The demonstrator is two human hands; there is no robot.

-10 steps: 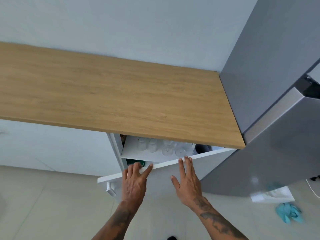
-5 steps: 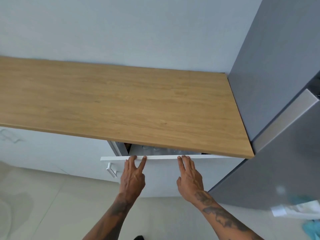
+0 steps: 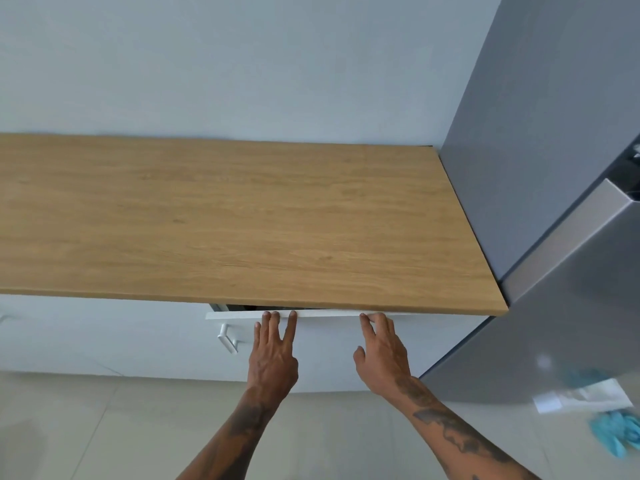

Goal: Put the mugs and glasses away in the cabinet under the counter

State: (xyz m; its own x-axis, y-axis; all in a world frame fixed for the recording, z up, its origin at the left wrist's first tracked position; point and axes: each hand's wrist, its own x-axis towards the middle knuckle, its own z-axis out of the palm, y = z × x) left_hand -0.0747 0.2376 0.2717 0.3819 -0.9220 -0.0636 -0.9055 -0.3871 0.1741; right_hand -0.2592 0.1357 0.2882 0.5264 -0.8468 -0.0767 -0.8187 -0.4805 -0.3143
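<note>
The white cabinet door (image 3: 329, 337) under the wooden counter (image 3: 242, 220) stands almost closed, with only a thin dark gap at its top left. My left hand (image 3: 273, 351) lies flat against the door, fingers spread, tips at its top edge. My right hand (image 3: 381, 351) presses flat on the door further right, fingers reaching the same edge. Neither hand holds anything. The mugs and glasses are hidden behind the door.
A white bar handle (image 3: 227, 337) sits at the door's left end. A tall grey fridge (image 3: 554, 202) stands against the counter's right end. Blue gloves (image 3: 616, 434) and a white packet (image 3: 581, 396) lie on the tiled floor at the right.
The door has swung from well open, with glasses showing on the shelf inside, to nearly closed. Both hands have followed it in, flat on its face.
</note>
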